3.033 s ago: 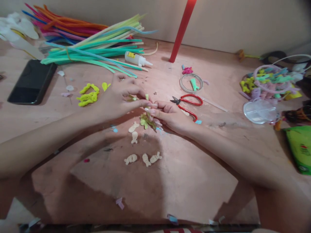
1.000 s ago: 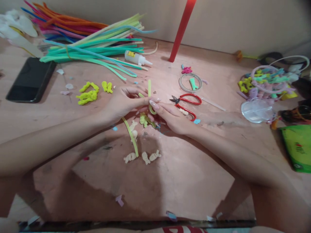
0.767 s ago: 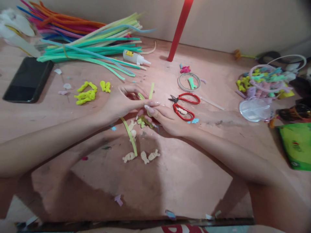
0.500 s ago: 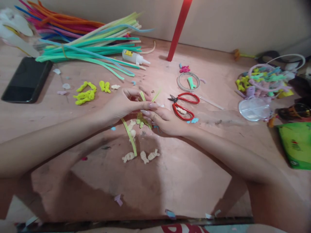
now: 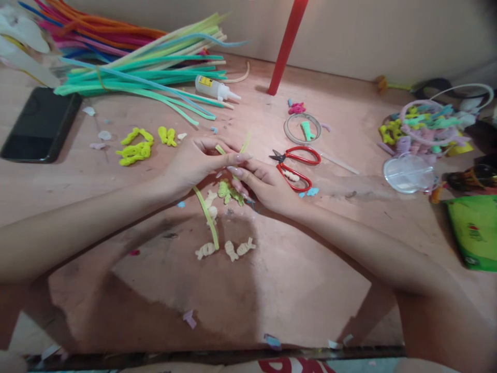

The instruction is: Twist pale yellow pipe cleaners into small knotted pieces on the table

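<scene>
My left hand (image 5: pixel 205 158) and my right hand (image 5: pixel 264 182) meet at the fingertips over the middle of the table. Both are closed on a pale yellow-green pipe cleaner (image 5: pixel 206 215). Its long tail slants down from below my left hand, and short ends stick up between the fingers. Just under the hands lie light green twisted pieces (image 5: pixel 230 192), with cream twisted pieces (image 5: pixel 230 250) nearer to me. Red-handled scissors (image 5: pixel 297 165), blades apart, rest right of my right hand. The fingers partly hide the bend of the pipe cleaner.
A bundle of coloured pipe cleaners (image 5: pixel 147 77), a glue bottle (image 5: pixel 213 88) and a black phone (image 5: pixel 39 124) lie at the left. Bright yellow pieces (image 5: pixel 135 147) sit nearby. Rightward are a tape ring (image 5: pixel 288 135), a pile of coloured pieces (image 5: pixel 427 129) and a green packet (image 5: pixel 473 230).
My fingertips have shifted slightly on the pipe cleaner, and its upright ends lean differently. More of the light green pieces shows below the hands. The view has tilted a little.
</scene>
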Available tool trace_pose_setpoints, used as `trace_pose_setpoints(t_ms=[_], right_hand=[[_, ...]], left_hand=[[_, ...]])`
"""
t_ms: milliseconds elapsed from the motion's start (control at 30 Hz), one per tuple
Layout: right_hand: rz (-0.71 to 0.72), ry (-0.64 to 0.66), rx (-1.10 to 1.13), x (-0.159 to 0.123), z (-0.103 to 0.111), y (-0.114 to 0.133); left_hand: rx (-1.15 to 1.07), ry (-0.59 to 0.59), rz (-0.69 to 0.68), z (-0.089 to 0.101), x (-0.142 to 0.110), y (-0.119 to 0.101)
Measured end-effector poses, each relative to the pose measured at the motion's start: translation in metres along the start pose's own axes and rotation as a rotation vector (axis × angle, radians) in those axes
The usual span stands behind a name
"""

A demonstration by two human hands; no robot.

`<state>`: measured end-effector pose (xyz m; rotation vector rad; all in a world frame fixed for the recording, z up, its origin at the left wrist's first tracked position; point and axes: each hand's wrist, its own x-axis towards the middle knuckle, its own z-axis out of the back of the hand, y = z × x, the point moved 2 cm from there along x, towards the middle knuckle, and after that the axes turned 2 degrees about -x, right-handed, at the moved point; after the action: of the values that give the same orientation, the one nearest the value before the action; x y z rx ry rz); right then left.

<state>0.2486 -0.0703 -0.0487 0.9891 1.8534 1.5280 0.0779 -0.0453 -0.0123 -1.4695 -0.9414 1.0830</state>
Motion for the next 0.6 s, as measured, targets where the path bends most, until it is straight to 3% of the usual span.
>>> trace_pose_setpoints(t_ms=[233,467,600], right_hand=[[-0.058,-0.04,0.038,-0.001,0.001,0.002],[-0.006,0.042,0.035,0.0,0.004,0.0],[0.007,0.078,0.024,0.0,0.006,0.0]], left_hand=[[0.052,-0.041,-0.073,-0.004,-0.003,-0.003],[0.273,-0.037,-0.271,0.004,0.005,-0.008],[0.245,-0.055,-0.266,0.007,0.007,-0.003]])
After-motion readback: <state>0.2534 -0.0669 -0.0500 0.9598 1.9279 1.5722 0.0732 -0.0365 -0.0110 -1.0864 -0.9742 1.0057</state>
